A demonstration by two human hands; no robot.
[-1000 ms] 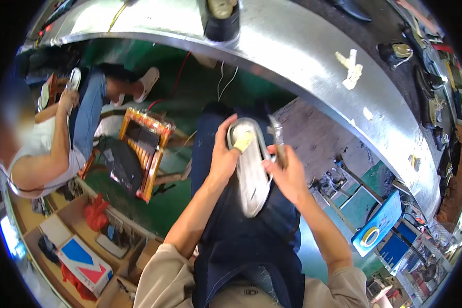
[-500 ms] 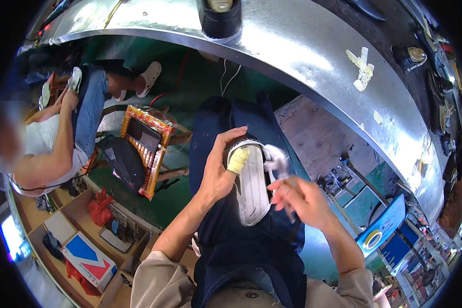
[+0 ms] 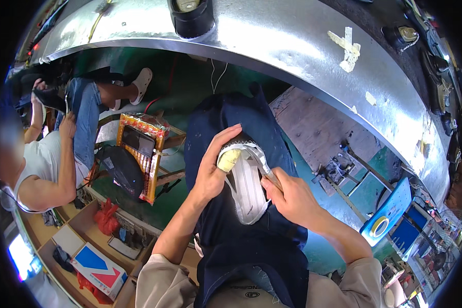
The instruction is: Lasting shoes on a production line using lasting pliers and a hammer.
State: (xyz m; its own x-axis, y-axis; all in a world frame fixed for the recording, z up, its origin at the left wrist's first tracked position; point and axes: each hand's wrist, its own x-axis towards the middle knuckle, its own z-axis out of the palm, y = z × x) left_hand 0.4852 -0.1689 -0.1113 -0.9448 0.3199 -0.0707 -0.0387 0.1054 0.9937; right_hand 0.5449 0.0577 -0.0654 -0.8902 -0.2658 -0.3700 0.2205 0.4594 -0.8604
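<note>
A shoe [image 3: 247, 192] lies sole up on my lap, its pale insole facing me and a white, crinkled edge curving round its toe. My left hand [image 3: 214, 174] is wrapped round the toe end, the thumb, bound in yellow tape [image 3: 229, 160], pressing on the underside. In my right hand [image 3: 292, 197] is a pair of metal pincers [image 3: 265, 168], gripped by the handles. The curved jaws of the pincers reach the right side of the toe edge. Whether they bite on the material I cannot tell. Dark blue cloth [image 3: 236, 110] covers my legs beneath the shoe.
Ahead curves a shiny metal bench [image 3: 272, 38] with a black shoe form [image 3: 191, 18] on it. A beaded stool [image 3: 149, 169] bearing a phone [image 3: 138, 141] and a black bag [image 3: 119, 169] stands at left, near a seated co-worker [image 3: 46, 159]. At right is a blue board [image 3: 387, 210] with a tape roll [image 3: 379, 226].
My right hand has brought the pincers up from beside the shoe onto its toe edge. My left hand keeps its hold. The view has turned slightly right; the co-worker now lifts a dark shoe.
</note>
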